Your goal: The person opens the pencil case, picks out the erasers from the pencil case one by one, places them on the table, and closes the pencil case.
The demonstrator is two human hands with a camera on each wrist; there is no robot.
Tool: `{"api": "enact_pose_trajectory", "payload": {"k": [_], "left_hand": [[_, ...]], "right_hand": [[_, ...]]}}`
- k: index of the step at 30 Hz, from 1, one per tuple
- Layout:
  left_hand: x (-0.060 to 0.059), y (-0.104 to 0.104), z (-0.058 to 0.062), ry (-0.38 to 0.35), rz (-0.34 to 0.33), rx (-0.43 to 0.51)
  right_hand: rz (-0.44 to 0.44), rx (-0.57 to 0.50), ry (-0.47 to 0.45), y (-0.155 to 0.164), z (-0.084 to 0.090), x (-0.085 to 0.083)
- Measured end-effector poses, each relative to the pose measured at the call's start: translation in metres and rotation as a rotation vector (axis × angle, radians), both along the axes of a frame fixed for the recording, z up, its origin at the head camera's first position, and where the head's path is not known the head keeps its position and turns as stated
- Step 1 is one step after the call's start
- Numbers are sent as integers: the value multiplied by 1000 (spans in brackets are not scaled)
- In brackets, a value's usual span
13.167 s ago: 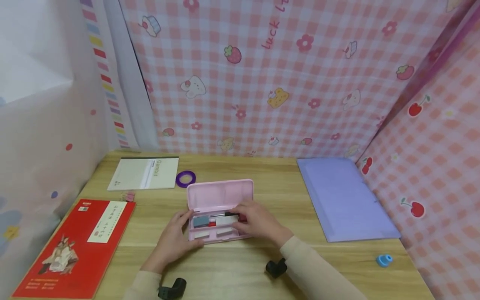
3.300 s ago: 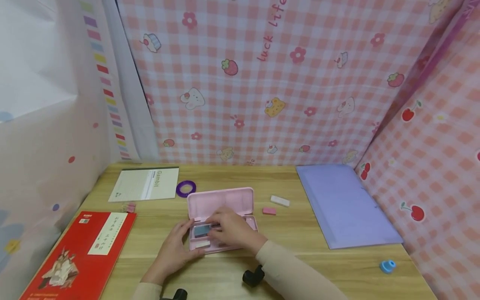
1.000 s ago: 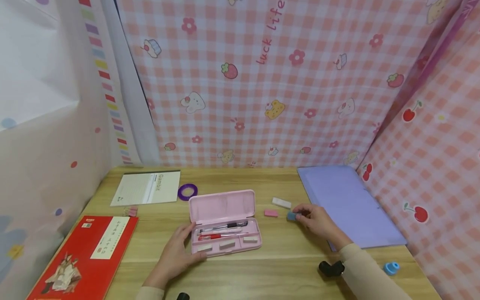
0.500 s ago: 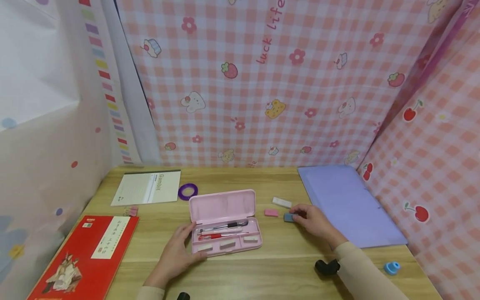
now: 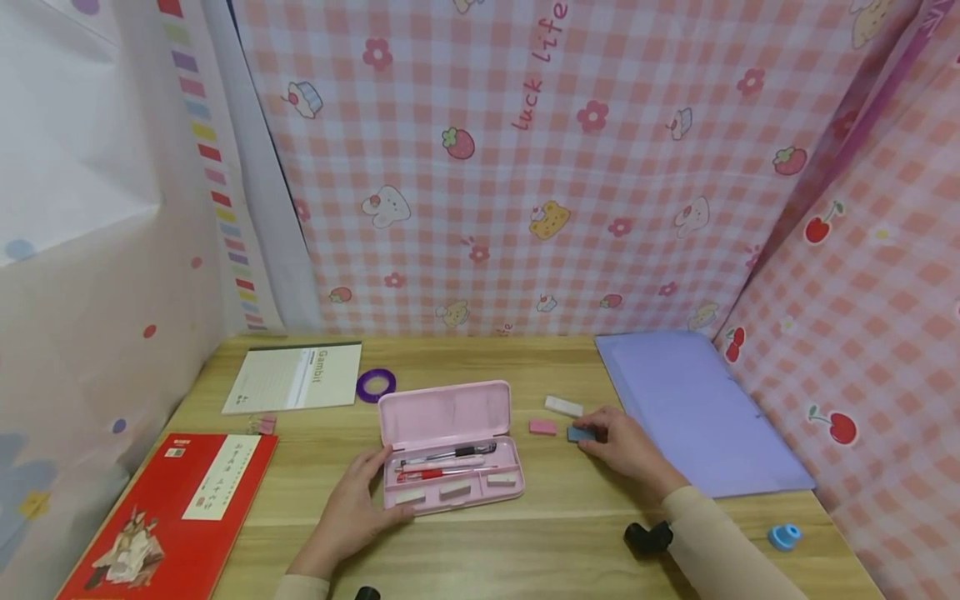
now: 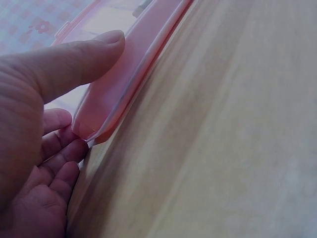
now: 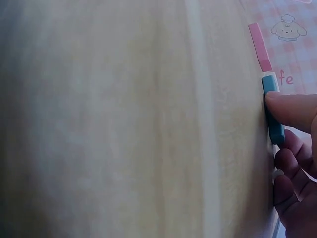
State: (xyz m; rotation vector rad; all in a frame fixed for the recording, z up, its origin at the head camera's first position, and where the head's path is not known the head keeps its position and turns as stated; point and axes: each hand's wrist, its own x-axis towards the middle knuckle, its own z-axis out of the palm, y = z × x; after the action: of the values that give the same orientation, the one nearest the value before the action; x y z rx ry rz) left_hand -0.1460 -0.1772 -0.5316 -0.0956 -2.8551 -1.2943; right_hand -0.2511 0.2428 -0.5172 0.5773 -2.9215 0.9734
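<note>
A pink pencil case (image 5: 442, 414) stands with its lid up on the table. My left hand (image 5: 352, 504) holds its left end, the thumb over the front wall and the fingertips at the corner. Inside lie a black pen (image 5: 476, 450), a red pen (image 5: 431, 475) and a whitish pen between them; small white blocks (image 5: 453, 490) fill the front compartments. To the right, my right hand (image 5: 626, 446) pinches a blue eraser (image 5: 577, 435) low at the tabletop, thumb on its near side in the right wrist view. A pink eraser (image 5: 542, 427) and a white eraser (image 5: 564, 407) lie close by.
At left are a red book (image 5: 165, 517), a cream notebook (image 5: 296, 379), a pink clip (image 5: 264, 425) and a purple tape roll (image 5: 376, 385). A lilac folder (image 5: 705, 417) lies at right, with a small blue cone-shaped piece (image 5: 784, 537) near the table's right edge.
The pink, white and blue erasers have come out of the pencil case onto the table at its right. Lately my right hand has shifted the blue eraser slightly left, towards the pink one.
</note>
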Motion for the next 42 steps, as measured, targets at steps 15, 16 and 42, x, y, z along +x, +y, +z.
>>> {"api": "enact_pose_trajectory", "payload": {"k": [15,16,42], "left_hand": [[2,1,1,20,-1,-13],[2,0,1,20,-2,-15],[1,-3,-2,23,-30,-6]], "right_hand": [[-8,1,5,0,-2,0],[-5,3,6,0,-2,0],[366,-5,143,-127,36,56]]}}
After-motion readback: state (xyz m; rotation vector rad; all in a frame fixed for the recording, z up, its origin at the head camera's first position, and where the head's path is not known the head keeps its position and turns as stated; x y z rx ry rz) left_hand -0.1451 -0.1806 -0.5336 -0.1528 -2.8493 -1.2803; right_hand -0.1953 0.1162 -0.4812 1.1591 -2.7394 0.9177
